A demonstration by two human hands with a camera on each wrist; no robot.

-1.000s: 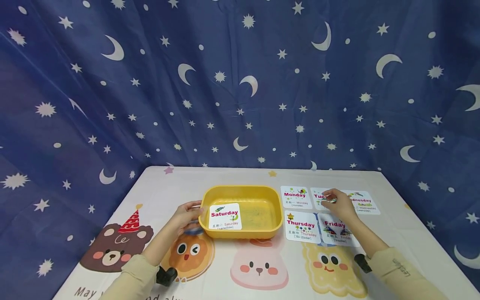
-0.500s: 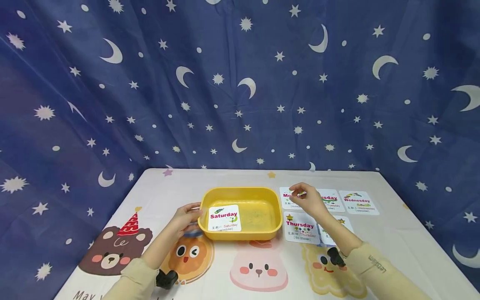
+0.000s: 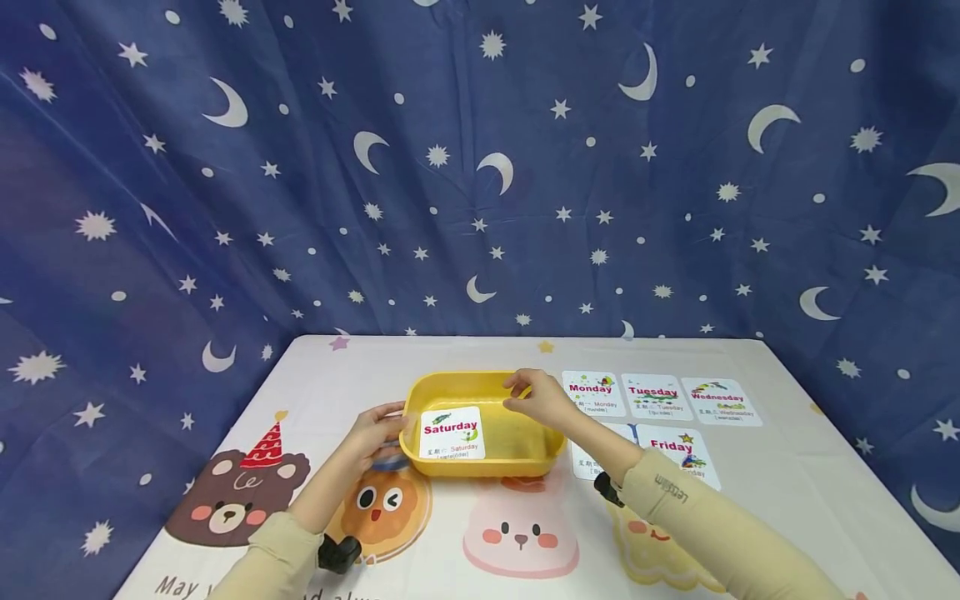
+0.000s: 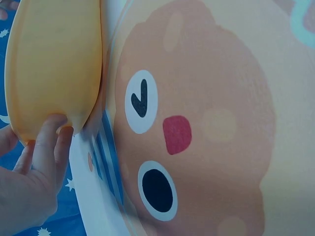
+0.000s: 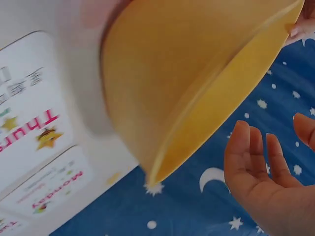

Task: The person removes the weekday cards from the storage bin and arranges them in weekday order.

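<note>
A yellow plastic basin [image 3: 517,468] stands on the table, with a white Saturday card [image 3: 452,435] lying inside at its left. My left hand [image 3: 375,432] grips the basin's left end; in the left wrist view its fingers [image 4: 49,142] press the outer wall, with the thumb on the other side near the rim. Over the basin's right part hovers my right hand [image 3: 542,398], holding nothing. Its fingers are loosely bent and apart from the thumb in the right wrist view.
Right of the basin lie a Monday card [image 3: 592,393], a Tuesday card [image 3: 656,397] and a Wednesday card [image 3: 722,402]. Nearer are a Friday card [image 3: 686,454] and a Thursday card [image 5: 29,108], partly under the right forearm. A starry blue curtain [image 3: 480,167] hangs behind the table.
My right hand has moved left from above the Tuesday and Friday cards, past the Monday card, to over the basin. The left hand stays on the basin's left end.
</note>
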